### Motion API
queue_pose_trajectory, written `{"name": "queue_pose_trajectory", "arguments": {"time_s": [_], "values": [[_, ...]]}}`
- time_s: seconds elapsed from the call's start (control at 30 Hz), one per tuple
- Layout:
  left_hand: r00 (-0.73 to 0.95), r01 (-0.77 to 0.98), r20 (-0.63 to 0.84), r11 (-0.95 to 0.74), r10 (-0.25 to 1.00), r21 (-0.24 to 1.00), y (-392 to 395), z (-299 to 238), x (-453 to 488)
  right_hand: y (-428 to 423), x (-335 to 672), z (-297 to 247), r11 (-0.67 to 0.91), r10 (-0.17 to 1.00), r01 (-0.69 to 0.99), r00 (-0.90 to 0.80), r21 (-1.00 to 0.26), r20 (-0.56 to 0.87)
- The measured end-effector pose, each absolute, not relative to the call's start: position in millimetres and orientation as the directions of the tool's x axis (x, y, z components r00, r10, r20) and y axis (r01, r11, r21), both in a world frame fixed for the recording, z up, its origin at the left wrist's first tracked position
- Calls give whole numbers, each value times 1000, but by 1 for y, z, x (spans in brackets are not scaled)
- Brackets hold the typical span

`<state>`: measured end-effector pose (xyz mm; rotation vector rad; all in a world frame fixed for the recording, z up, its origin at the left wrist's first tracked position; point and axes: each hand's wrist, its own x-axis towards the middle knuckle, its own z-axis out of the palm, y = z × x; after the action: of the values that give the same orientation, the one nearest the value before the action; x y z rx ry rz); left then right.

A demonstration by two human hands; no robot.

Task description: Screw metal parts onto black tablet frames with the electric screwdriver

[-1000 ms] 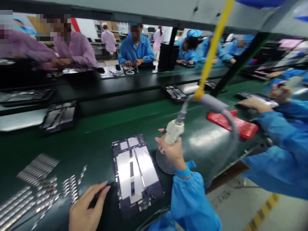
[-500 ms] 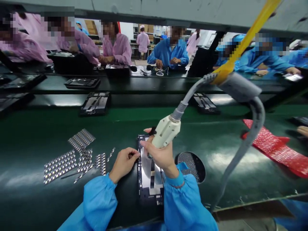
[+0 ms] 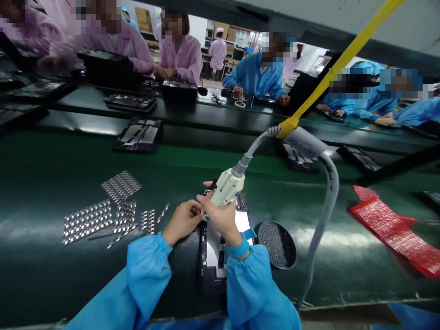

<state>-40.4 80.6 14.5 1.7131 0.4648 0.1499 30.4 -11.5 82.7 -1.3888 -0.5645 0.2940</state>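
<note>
My right hand (image 3: 222, 219) is wrapped round a cream electric screwdriver (image 3: 227, 188), which tilts over the upper left edge of an opened tablet-like device (image 3: 213, 247). The device is black-framed with a silvery plate, partly hidden under my right hand and forearm. At its left edge my left hand (image 3: 184, 221) is closed in a pinch, close to the screwdriver's tip; what the fingers hold is too small to make out. A round black dish (image 3: 277, 245) with a holed surface and small bits in it stands just right of the device.
Sheets of small chip-like parts (image 3: 87, 222) lie at the left. A thick grey hose (image 3: 323, 229) hangs from a yellow strap (image 3: 330, 87) at the right. Red bubble wrap (image 3: 395, 229) lies far right. Other devices (image 3: 139, 135) line the back, where co-workers sit.
The view has tilted and shifted. My right hand and the screwdriver have moved left along the device's edge, closer to my left hand's pinched fingers. The hose has swung left.
</note>
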Motion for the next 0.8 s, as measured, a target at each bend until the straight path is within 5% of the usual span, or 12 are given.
{"name": "queue_pose_trajectory", "arguments": {"time_s": [0.17,0.8], "values": [[895,313,-286,-24,343,949,87,15,-34,-9,31,76,122,518,149,834,-981,191],[905,279,-243,-55,351,959,87,12,-35,-9,31,75,123,547,135,818,-983,181]]}}
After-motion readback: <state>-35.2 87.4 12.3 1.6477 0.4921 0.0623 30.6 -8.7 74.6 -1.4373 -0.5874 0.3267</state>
